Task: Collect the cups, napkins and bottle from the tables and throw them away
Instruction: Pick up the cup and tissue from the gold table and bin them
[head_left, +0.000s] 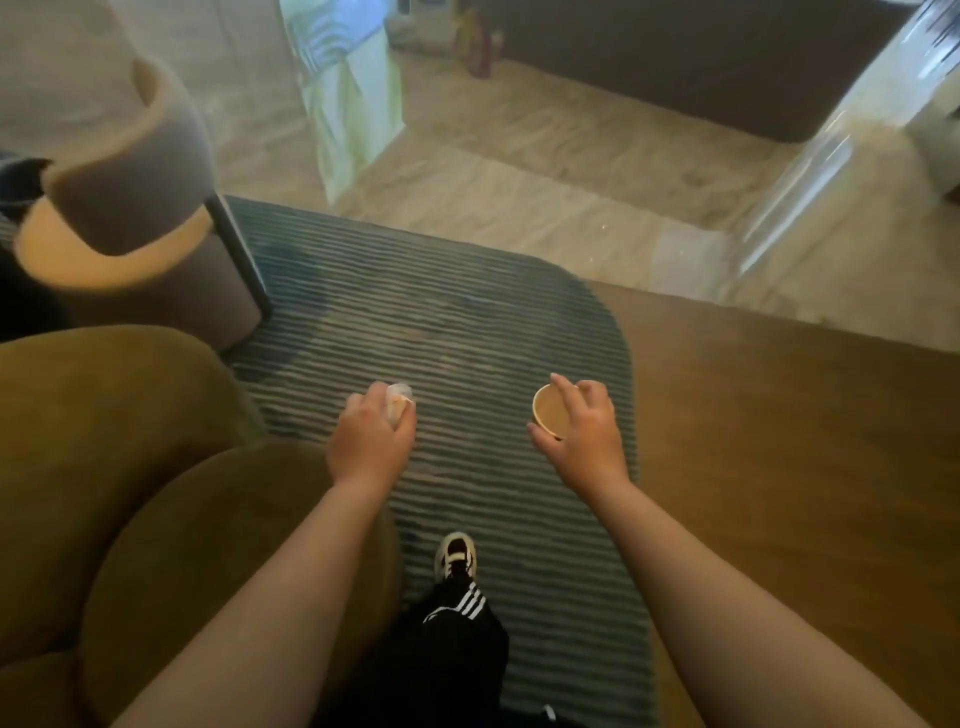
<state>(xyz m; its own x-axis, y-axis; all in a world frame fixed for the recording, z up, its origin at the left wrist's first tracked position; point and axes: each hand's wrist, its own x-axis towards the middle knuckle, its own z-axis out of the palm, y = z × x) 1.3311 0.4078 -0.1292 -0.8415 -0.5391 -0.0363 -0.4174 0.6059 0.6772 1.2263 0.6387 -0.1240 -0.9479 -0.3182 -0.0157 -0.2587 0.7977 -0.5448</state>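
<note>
Left hand (370, 441): we see it curled around a crumpled whitish item (399, 402), likely a napkin; most of it is hidden in the fist and blurred. Right hand (582, 421): grips a paper cup (551, 410) by its rim, thumb and fingers on opposite sides; the cup's open mouth faces us, its outer wall largely hidden. Both are held above the striped grey rug (467, 322). Below: one black-and-white sneaker (455, 555) on the rug. Left: an olive armchair (104, 441), cut off by the edge. Far background too blurred for us to identify.
</note>
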